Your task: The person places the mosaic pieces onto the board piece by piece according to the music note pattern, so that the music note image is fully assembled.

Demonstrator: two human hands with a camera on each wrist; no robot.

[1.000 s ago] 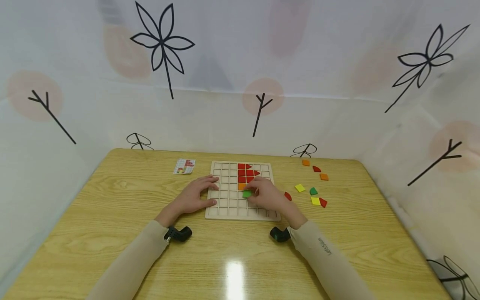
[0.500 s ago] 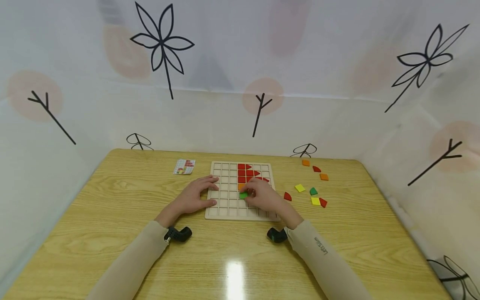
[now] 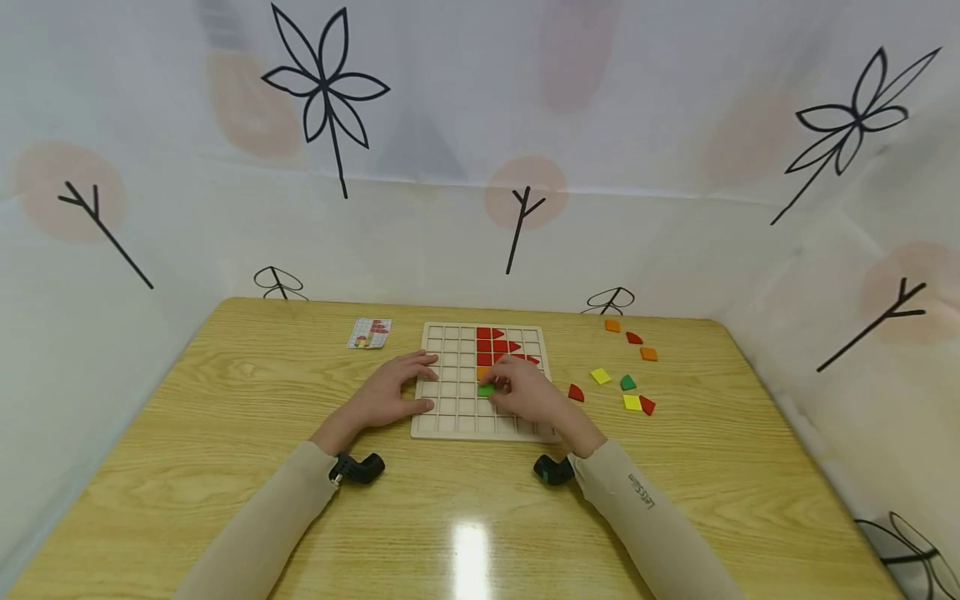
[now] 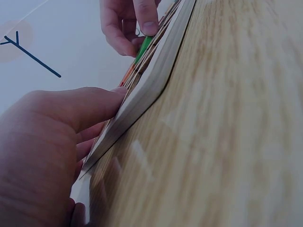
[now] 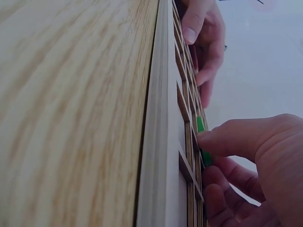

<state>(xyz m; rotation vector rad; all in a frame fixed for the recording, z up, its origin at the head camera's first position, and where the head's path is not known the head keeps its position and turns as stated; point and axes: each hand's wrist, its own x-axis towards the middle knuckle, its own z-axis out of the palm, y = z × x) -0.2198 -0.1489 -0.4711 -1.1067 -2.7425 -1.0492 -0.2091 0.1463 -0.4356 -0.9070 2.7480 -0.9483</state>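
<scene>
A pale wooden grid board (image 3: 454, 426) lies on the table in the head view. Red tiles (image 3: 492, 347) fill cells at its upper right, with an orange tile (image 3: 482, 374) below them. My right hand (image 3: 528, 390) pinches a green tile (image 3: 486, 390) at the cell under the orange one. In the right wrist view the thumb presses along this green tile (image 5: 203, 142), which stands slightly tilted at the grid. My left hand (image 3: 392, 390) rests on the board's left edge, fingers spread and relaxed; in the left wrist view its thumb (image 4: 102, 106) touches the rim.
A small printed pattern card (image 3: 370, 333) lies left of the board. Several loose tiles lie to the right: a yellow tile (image 3: 601, 377), a green rounded tile (image 3: 627, 382), a red rounded tile (image 3: 576, 392) and an orange tile (image 3: 648, 354). A patterned cloth (image 3: 420, 250) stands behind the table.
My right hand has moved slightly left with the green tile, bringing it under the orange tile, then held there. The left hand has stayed on the board's edge.
</scene>
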